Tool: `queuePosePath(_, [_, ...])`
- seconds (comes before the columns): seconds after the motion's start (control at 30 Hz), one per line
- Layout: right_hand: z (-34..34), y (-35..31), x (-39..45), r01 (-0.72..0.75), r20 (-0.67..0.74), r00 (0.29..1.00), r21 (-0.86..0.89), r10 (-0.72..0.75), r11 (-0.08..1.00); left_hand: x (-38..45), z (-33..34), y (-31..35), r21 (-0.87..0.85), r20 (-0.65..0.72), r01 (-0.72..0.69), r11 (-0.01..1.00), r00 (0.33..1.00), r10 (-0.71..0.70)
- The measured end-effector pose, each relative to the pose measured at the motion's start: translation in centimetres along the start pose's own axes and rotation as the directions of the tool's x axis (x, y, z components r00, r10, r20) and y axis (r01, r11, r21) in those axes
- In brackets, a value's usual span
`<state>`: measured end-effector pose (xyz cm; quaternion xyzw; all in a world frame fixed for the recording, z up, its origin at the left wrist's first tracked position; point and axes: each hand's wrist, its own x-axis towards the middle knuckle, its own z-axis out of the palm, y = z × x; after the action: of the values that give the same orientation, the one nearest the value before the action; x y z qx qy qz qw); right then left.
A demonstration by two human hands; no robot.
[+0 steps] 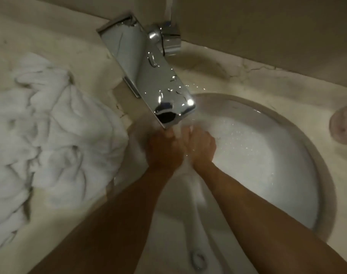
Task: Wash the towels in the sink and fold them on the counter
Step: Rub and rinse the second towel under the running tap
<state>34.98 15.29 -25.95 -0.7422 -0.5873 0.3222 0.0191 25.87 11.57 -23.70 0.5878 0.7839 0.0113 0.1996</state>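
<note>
— Where's the towel you're washing?

— Bunched between your left hand [164,151] and right hand [200,149], under the faucet [149,76] stream over the sink [287,155]. Both hands have their fingers curled round the wet towel [190,186], which trails toward you.

— And the others?

— The towel pile [56,135] lies crumpled on the counter [247,76], left of your hands.

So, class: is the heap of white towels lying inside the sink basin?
No, the towel heap lies on the counter left of the sink.
</note>
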Motion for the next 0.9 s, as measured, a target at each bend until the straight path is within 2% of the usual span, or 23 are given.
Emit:
queuePosePath(0.07, [-1.2,-0.4,-0.2,-0.042,0.072,0.997,0.156,0.031,0.987,0.1,-1.2,0.5,-0.092,-0.146,0.019,0.996,0.989,-0.032])
queuePosePath(0.13, [-2.5,-0.1,-1.9,0.040,0.031,0.998,0.303,-0.052,0.952,-1.2,-2.7,1.0,-0.227,-0.134,0.095,0.969,0.983,-0.128])
queuePosePath(0.17, [-2.8,0.1,-3.0,0.112,-0.026,0.994,0.366,-0.111,0.924,-2.0,-3.0,0.9,-0.226,-0.179,0.108,0.968,0.972,-0.150])
queuePosePath(0.2, [-2.8,0.3,-4.6,0.175,-0.075,0.984,0.396,-0.158,0.901,-3.2,-3.1,0.7,-0.138,-0.179,0.081,0.987,0.978,-0.105])
queuePosePath(0.23, [-2.1,0.7,-6.0,0.220,-0.127,0.974,0.374,-0.186,0.901,-4.2,-2.8,0.4,-0.072,-0.170,0.019,0.997,0.985,-0.031])
queuePosePath(0.3, [0.0,1.8,-8.9,0.219,-0.188,0.968,0.316,-0.166,0.923,-5.6,-0.1,-1.2,0.033,-0.201,-0.130,0.991,0.970,0.134])
queuePosePath(0.37, [2.7,2.5,-10.6,0.163,-0.174,0.979,0.356,-0.106,0.920,-6.7,2.1,-2.6,0.057,-0.118,-0.233,0.971,0.964,0.238])
queuePosePath(0.4, [3.9,3.0,-10.9,0.173,-0.166,0.978,0.299,-0.127,0.939,-7.0,2.8,-3.0,0.075,-0.103,-0.256,0.964,0.959,0.263])
queuePosePath(0.47, [6.1,4.1,-9.6,0.318,-0.221,0.930,0.086,-0.293,0.944,-6.4,3.2,-3.7,0.116,-0.160,-0.270,0.956,0.945,0.287])
queuePosePath(0.57, [5.5,4.1,-6.5,0.421,-0.253,0.871,-0.061,-0.422,0.905,-4.0,2.8,-3.1,0.130,-0.207,-0.257,0.958,0.938,0.279])
queuePosePath(0.6, [4.9,3.8,-5.5,0.430,-0.252,0.861,-0.104,-0.442,0.897,-3.2,2.6,-2.7,0.126,-0.213,-0.215,0.968,0.948,0.238])
queuePosePath(0.67, [3.4,2.6,-3.9,0.380,-0.175,0.903,-0.107,-0.393,0.919,-1.8,2.7,-2.3,0.102,-0.149,-0.101,0.990,0.982,0.116])
queuePosePath(0.77, [1.2,0.9,-2.5,0.221,-0.006,0.975,-0.028,-0.222,0.975,-0.6,2.1,-0.6,0.152,-0.085,0.104,0.983,0.992,-0.092])
queuePosePath(0.83, [0.1,0.3,-1.8,0.175,-0.006,0.985,0.026,-0.175,0.984,0.1,1.2,0.9,-0.053,-0.067,0.275,0.960,0.958,-0.278])
queuePosePath(0.9, [-0.5,0.1,-1.3,0.119,0.023,0.992,0.089,-0.122,0.989,0.3,0.3,1.2,-0.332,-0.020,0.393,0.858,0.906,-0.423])
